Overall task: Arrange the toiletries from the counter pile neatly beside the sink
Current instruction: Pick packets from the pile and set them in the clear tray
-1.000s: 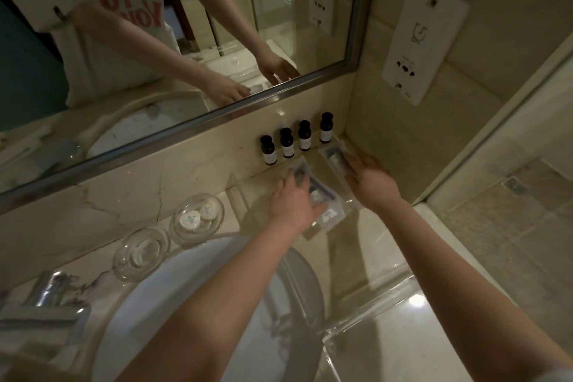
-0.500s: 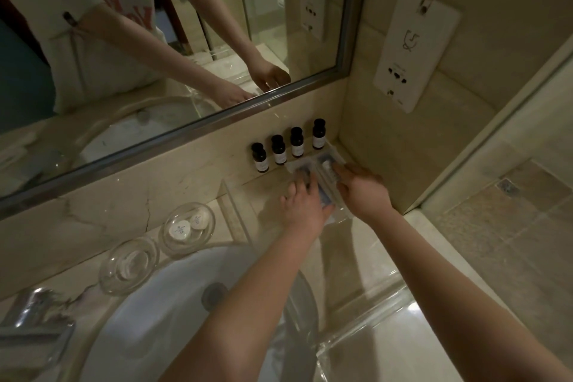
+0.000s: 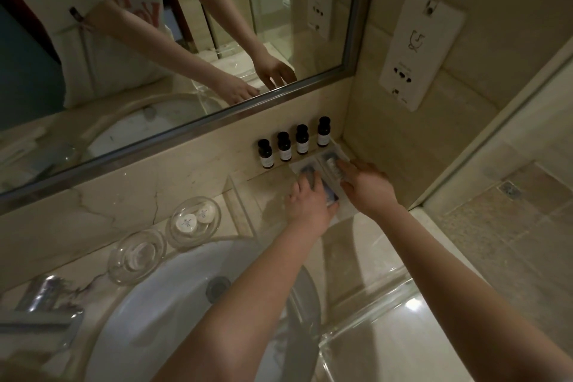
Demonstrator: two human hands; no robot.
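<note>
Two clear plastic toiletry packets lie side by side on the marble counter just in front of a row of small dark bottles [image 3: 283,147] standing along the wall. My left hand [image 3: 305,206] covers the left packet [image 3: 305,168], fingers curled over it. The fingertips of my right hand [image 3: 370,187] press on the right packet [image 3: 329,161], which lies close to the corner. Much of both packets is hidden under my hands.
The white sink basin [image 3: 173,298] is at the lower left, with a chrome faucet [image 3: 40,304] beside it. Two glass dishes [image 3: 195,220] [image 3: 136,254] stand behind the basin, one holding round soaps. A clear acrylic tray edge [image 3: 372,307] crosses the counter near me. A wall panel [image 3: 418,49] hangs at the right.
Both hands have slid the packets back toward the bottles and closer together; they now lie side by side near the corner.
</note>
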